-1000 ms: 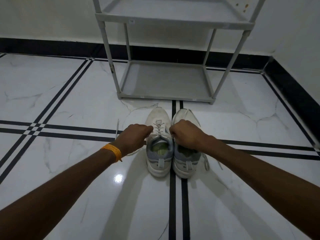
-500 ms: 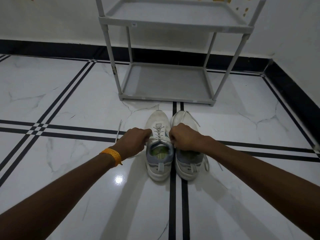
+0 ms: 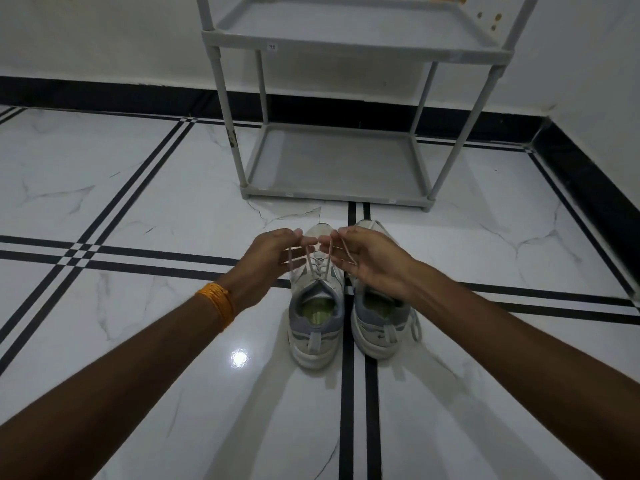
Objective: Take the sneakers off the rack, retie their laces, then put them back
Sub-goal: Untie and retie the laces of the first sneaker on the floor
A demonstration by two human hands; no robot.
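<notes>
A white marble floor (image 3: 138, 202) with paired black inlay lines fills most of the frame, and a black skirting band (image 3: 104, 93) runs along the white wall across the top. At the top centre stands a grey two-tier shoe rack (image 3: 332, 164), both visible shelves bare, its lower shelf close to the floor.

Two bare forearms reach in from the lower left and lower right corners and meet at the frame's centre. Just below the rack's front edge, a pair of white-and-grey sneakers sits side by side on the floor, heels toward the camera: the left sneaker (image 3: 317, 327) and the right sneaker (image 3: 379, 327), touching or nearly so over the vertical black lines.

The left hand (image 3: 266, 261) and right hand (image 3: 374, 261) are raised above the left sneaker's tongue. Each hand's fingers pinch one end of that shoe's lace (image 3: 308, 258), drawn up taut from the eyelets; the fingertips of the two hands are near each other. The right sneaker's lace (image 3: 415, 327) lies loose beside its heel. An orange thread band (image 3: 216, 303) circles the left wrist.
</notes>
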